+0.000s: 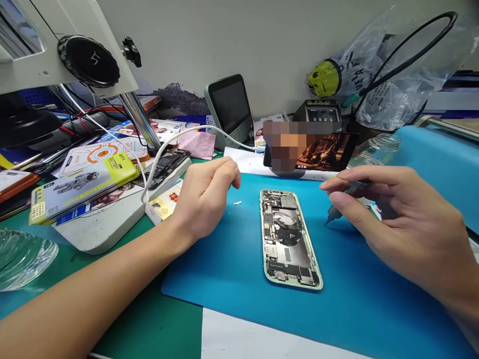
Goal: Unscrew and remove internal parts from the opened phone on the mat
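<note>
An opened phone [288, 238] with a pale green frame lies on the blue mat [239, 269], its circuit boards showing. My left hand [204, 197] rests on the mat to the phone's left, fingers curled loosely with nothing visible in them. A tiny white part [237, 203] lies on the mat just beside its knuckles. My right hand [396, 219] is to the phone's right and grips a small grey screwdriver [339, 207], whose tip touches the mat a short way from the phone's upper right edge.
A microscope stand [108, 219] with its white base stands at the left, with boxes [80, 187] and a white cable [164, 144] on it. A playing phone [325, 152], a small screen [229, 105], a glass jar [379, 147] and a plastic bag [396, 85] line the back. A glass dish [20, 257] sits at far left.
</note>
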The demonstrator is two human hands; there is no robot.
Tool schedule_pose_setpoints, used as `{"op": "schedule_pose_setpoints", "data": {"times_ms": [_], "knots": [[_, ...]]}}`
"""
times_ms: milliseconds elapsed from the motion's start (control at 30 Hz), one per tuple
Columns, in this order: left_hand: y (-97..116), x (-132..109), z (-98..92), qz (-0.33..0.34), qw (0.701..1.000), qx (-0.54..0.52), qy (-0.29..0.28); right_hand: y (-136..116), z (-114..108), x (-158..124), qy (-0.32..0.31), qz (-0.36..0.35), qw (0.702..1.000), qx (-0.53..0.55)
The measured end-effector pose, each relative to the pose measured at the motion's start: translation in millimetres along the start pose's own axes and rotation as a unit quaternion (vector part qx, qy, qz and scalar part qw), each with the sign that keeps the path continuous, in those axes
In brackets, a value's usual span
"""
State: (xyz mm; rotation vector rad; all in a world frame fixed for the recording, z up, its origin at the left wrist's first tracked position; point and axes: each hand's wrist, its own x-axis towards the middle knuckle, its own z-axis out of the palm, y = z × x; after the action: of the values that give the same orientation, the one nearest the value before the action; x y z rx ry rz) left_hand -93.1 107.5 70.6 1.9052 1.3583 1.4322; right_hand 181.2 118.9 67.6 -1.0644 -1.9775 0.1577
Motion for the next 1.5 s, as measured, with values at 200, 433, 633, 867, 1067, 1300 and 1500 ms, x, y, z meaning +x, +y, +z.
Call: {"op": "schedule_pose_setpoints", "data": {"times_ms": [200,433,633,867,1067,1300,1500], "knots": [[-0.5,-0.3,-1.9,0.025,0.999,-0.031,0.024,13.4,-9.3,4.8,-0.071,-0.035,0.995,-0.061],[-0.7,-3.5,-1.7,0.044,0.996,-0.066,0.048,-8.9,-14.0,3.5,-0.042,-0.006,0.999,-0.002],[-5.1,-1.3,-2.1,0.047,0.994,-0.088,0.047,-55.8,22.9,12.0,-0.099,-0.075,0.984,0.129],[-10.1,1.8,-2.5,0.038,0.994,-0.1,0.033,-65.4,69.5,22.0,-0.119,-0.074,0.979,0.146],[-11.9,5.3,-1.0,0.023,0.993,-0.11,0.034,-62.3,75.0,20.7,-0.125,-0.067,0.976,0.167],[-10.9,3.9,-1.8,0.036,0.995,-0.095,-0.001,-53.5,53.4,13.9,-0.078,-0.058,0.979,0.18],[1.4,-12.6,15.1,0.085,0.994,-0.049,-0.053,-17.4,11.1,4.0,0.08,-0.143,0.962,0.219]]}}
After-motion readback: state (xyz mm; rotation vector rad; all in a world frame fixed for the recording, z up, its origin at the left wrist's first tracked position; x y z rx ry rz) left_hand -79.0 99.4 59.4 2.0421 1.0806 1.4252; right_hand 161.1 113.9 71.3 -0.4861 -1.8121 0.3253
